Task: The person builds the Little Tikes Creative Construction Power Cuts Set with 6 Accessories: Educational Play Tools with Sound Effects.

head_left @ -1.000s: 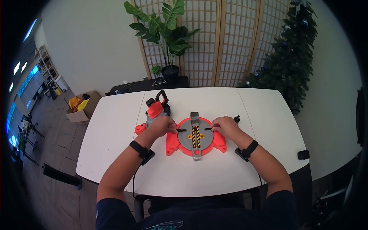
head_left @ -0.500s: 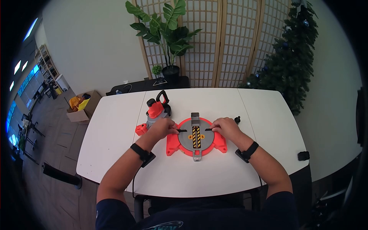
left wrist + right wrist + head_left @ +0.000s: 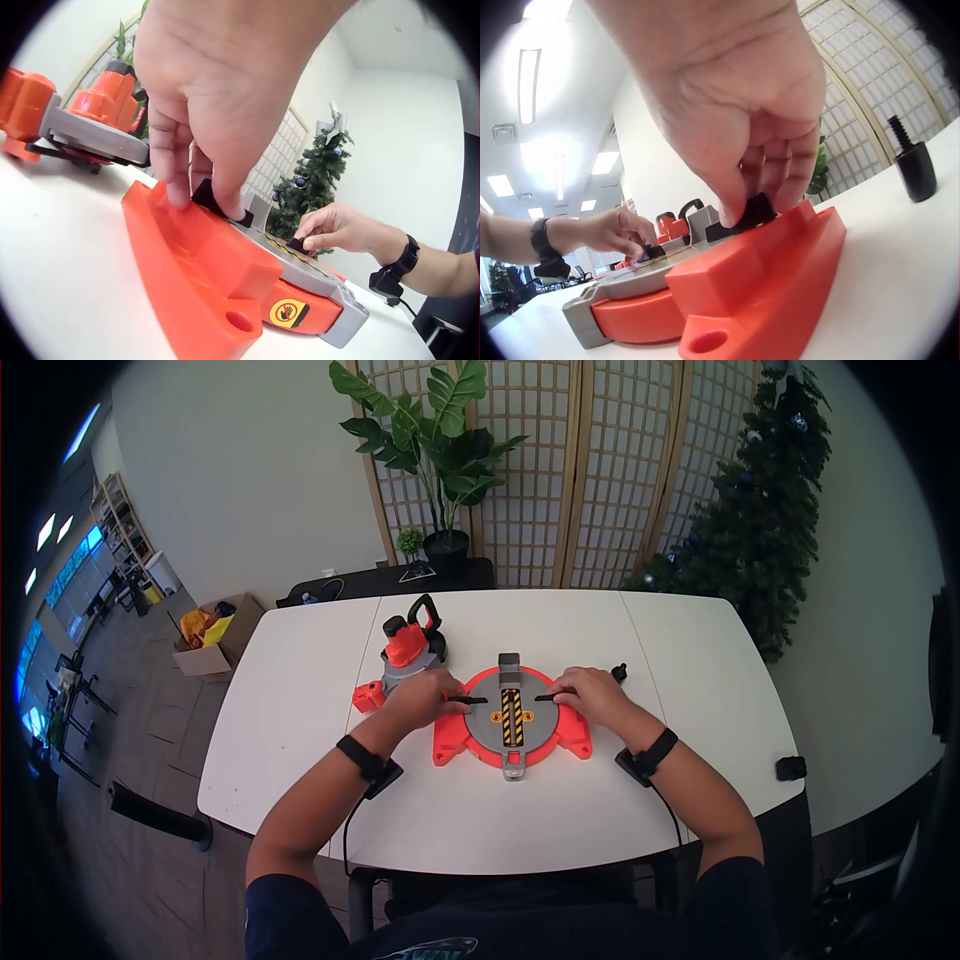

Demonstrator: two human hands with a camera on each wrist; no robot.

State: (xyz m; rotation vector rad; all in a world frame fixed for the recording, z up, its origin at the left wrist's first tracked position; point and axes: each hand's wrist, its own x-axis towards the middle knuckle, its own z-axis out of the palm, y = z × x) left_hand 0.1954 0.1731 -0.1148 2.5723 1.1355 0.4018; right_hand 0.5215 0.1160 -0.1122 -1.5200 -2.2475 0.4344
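Head cam: orange-and-gray base (image 3: pixel 540 735) sits mid-frame, my left hand (image 3: pixel 425 698) pinching the left black tab (image 3: pixel 477 700), my right hand (image 3: pixel 592 695) pinching the right black tab (image 3: pixel 543 698). Left wrist: narrow grip, center; orange saw piece (image 3: pixel 105 106) upper left. Right wrist: same snug pinch, threaded black peg (image 3: pixel 916 172) far right.

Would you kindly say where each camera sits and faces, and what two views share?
Head: worn there, facing forward and down at the round red-and-grey plastic base; left hand, right hand and dark fabric sleeves show.
Left wrist: worn there, facing forward-right across the base; both hands show.
Right wrist: worn there, facing forward-left across the base; both hands show.
The wrist views share the base and hands.
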